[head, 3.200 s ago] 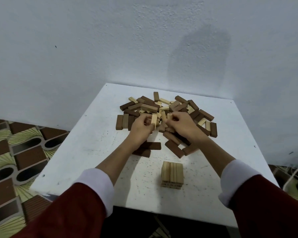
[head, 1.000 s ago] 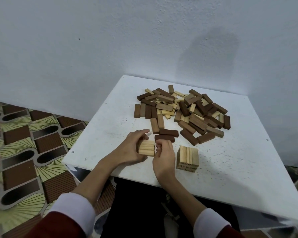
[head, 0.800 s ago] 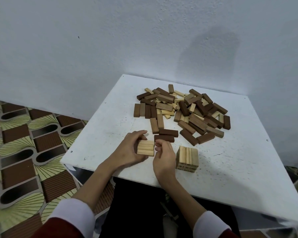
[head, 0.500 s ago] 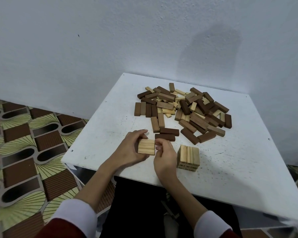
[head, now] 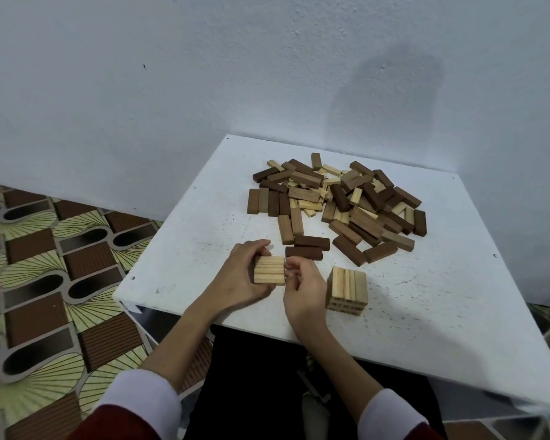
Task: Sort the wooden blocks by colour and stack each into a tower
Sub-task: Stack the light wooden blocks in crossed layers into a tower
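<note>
A flat row of light wooden blocks (head: 269, 270) is pinched between both hands near the table's front left. My left hand (head: 238, 274) wraps its left side and my right hand (head: 300, 287) presses fingertips on its right end. To the right stands a short light-block tower (head: 346, 289), a few layers high. A mixed pile of dark, mid-brown and light blocks (head: 343, 204) lies further back. Two dark blocks (head: 307, 247) rest side by side just behind my hands.
The white table (head: 426, 312) stands in a corner against pale walls; its front edge runs just under my wrists. Patterned brown and green floor (head: 45, 265) lies to the left. Bare tabletop stretches right of the tower.
Since 3.2 s ago my hands came from the pile to the front left with a row of light blocks. Over the last second they have stayed nearly still.
</note>
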